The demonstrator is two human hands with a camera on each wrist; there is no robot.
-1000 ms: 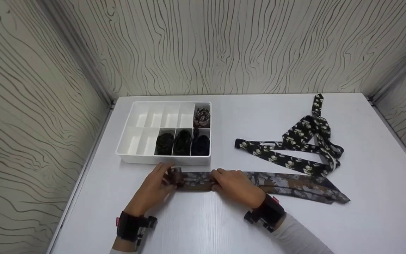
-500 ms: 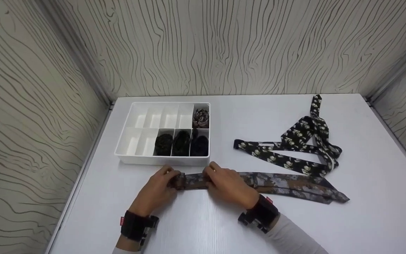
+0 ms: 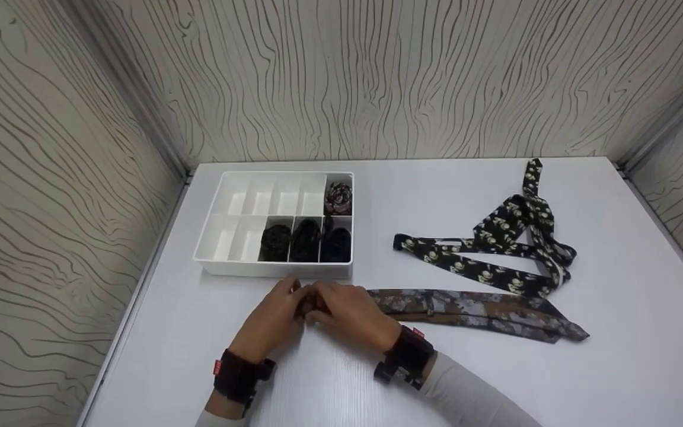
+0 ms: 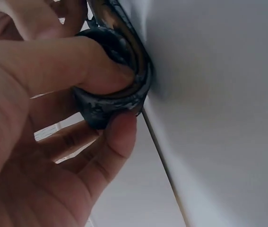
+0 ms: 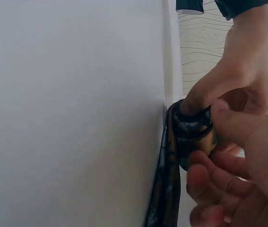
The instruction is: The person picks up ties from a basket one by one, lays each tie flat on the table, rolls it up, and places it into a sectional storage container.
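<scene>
A grey-and-brown camouflage necktie (image 3: 466, 305) lies stretched along the table, its left end wound into a coil (image 5: 193, 135). My left hand (image 3: 270, 320) grips this coil, thumb pressed into its side and fingertips curled against the outside, as the left wrist view shows. Meeting it from the other side, my right hand (image 3: 350, 314) pinches the same coil between thumb and fingers. Both hands largely cover the coil in the head view. From it the unrolled length runs out to the right, under the right hand, to the pointed tip.
A white divided box (image 3: 276, 270) stands just beyond the hands. Rolled dark ties (image 3: 306, 240) fill several compartments on its right side. Farther right a black tie with a pale pattern (image 3: 501, 276) lies loosely looped. Wood-grain panels (image 3: 371, 77) enclose the table.
My right hand has slid left along the tie until it meets my left hand at the coil. The left hand has shifted slightly right. Box and black tie have stayed put.
</scene>
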